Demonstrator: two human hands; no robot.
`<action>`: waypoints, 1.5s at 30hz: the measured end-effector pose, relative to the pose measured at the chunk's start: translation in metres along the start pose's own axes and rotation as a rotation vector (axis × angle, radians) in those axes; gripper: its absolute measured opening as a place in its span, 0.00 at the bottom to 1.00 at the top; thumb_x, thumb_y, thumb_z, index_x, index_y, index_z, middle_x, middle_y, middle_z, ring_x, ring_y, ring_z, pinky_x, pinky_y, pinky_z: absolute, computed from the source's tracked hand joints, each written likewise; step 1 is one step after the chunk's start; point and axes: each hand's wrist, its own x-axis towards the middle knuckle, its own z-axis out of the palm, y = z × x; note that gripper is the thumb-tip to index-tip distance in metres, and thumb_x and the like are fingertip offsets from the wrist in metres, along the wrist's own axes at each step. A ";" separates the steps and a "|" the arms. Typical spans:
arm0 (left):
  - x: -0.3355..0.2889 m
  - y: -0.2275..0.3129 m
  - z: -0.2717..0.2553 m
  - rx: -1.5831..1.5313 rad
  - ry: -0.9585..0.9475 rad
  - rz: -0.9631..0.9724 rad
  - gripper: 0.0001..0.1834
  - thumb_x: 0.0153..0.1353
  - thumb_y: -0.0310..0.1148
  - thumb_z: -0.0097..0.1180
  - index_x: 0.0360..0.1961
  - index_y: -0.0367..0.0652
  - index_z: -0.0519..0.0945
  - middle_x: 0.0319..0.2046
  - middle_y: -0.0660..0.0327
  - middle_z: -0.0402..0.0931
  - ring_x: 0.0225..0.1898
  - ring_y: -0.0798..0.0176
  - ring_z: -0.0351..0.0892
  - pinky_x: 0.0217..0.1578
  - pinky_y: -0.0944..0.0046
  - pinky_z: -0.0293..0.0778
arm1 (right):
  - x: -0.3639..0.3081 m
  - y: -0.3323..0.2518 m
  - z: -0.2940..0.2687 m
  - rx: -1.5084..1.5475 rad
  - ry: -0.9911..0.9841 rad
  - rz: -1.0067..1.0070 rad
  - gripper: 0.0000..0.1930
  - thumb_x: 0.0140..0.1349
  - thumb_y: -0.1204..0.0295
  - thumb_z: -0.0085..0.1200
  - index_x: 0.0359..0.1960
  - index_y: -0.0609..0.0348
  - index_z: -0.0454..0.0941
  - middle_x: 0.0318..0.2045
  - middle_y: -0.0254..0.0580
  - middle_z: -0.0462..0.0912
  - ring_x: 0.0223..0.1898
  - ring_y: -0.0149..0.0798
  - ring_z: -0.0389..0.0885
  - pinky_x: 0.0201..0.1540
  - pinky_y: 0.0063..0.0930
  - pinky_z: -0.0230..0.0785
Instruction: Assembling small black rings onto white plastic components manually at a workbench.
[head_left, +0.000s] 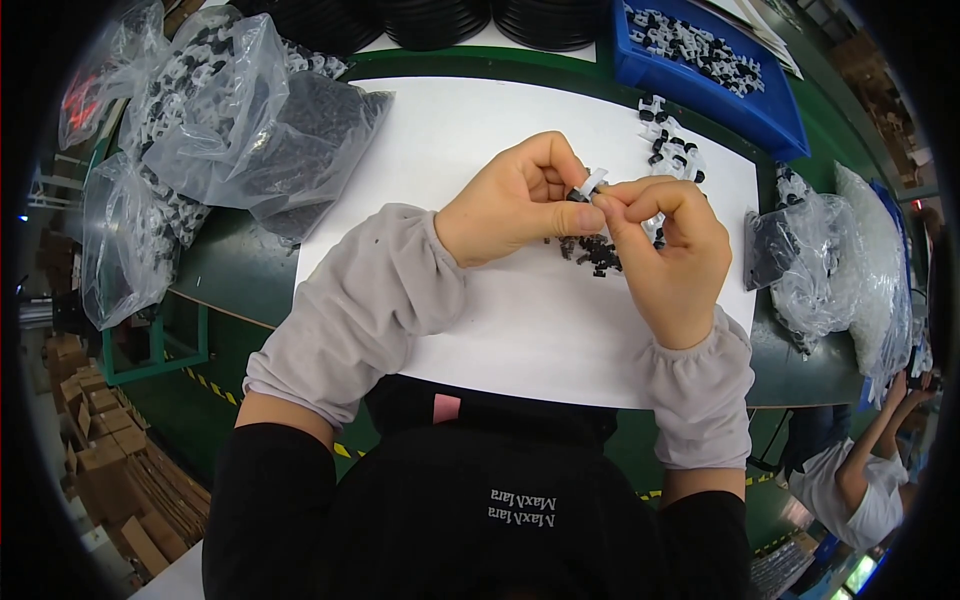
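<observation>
Over the white work sheet, my left hand pinches a small white-and-black plastic part between thumb and forefinger. From the other side my right hand closes thumb and forefinger on the part's right edge. Whether the right fingertips also hold a separate tiny piece is hidden. Just below the fingers lies a loose pile of small black plastic pieces, partly covered by my right hand. Beyond my right hand, several white parts with black ends are grouped on the sheet.
A blue bin of similar white-and-black parts stands at the back right. Clear bags of parts crowd the left, and more plastic bags the right. Black coiled rings line the back. Another person works at the far right.
</observation>
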 end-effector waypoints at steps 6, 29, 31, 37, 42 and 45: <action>0.001 0.000 0.000 -0.083 0.036 -0.007 0.16 0.58 0.32 0.61 0.39 0.43 0.66 0.32 0.64 0.74 0.33 0.73 0.73 0.34 0.75 0.71 | 0.007 0.000 -0.005 0.013 -0.002 0.077 0.06 0.54 0.83 0.58 0.33 0.67 0.74 0.31 0.40 0.80 0.32 0.27 0.76 0.37 0.18 0.68; 0.005 0.012 0.001 0.140 0.461 -0.071 0.17 0.67 0.45 0.40 0.43 0.41 0.69 0.27 0.67 0.69 0.24 0.77 0.61 0.23 0.77 0.55 | 0.038 0.055 -0.048 -0.478 -0.006 0.235 0.12 0.54 0.67 0.60 0.31 0.67 0.81 0.24 0.38 0.77 0.24 0.24 0.68 0.28 0.17 0.62; 0.005 0.012 0.002 0.133 0.451 -0.082 0.15 0.66 0.43 0.45 0.40 0.42 0.70 0.26 0.69 0.69 0.24 0.78 0.61 0.23 0.77 0.56 | 0.034 0.060 -0.048 -0.574 -0.013 0.205 0.12 0.54 0.68 0.60 0.30 0.67 0.80 0.23 0.38 0.77 0.25 0.24 0.69 0.28 0.18 0.62; 0.005 0.007 0.003 0.219 0.428 -0.121 0.12 0.63 0.38 0.52 0.40 0.40 0.75 0.26 0.69 0.71 0.24 0.78 0.63 0.25 0.78 0.60 | 0.031 0.052 -0.045 -0.447 -0.070 0.414 0.12 0.53 0.68 0.60 0.27 0.68 0.79 0.24 0.41 0.78 0.26 0.29 0.73 0.28 0.23 0.64; 0.005 0.003 0.004 0.291 0.357 -0.082 0.13 0.62 0.36 0.53 0.42 0.38 0.78 0.27 0.68 0.73 0.24 0.77 0.64 0.25 0.77 0.63 | 0.026 0.051 -0.043 -0.280 0.015 0.431 0.10 0.53 0.71 0.60 0.28 0.68 0.78 0.25 0.44 0.78 0.27 0.35 0.75 0.30 0.26 0.66; 0.004 0.001 0.003 0.308 0.345 -0.057 0.13 0.62 0.36 0.54 0.42 0.37 0.78 0.27 0.68 0.73 0.25 0.77 0.65 0.25 0.77 0.64 | 0.025 0.053 -0.048 -0.619 -0.094 0.266 0.08 0.53 0.74 0.58 0.30 0.67 0.78 0.26 0.43 0.78 0.27 0.35 0.75 0.31 0.25 0.67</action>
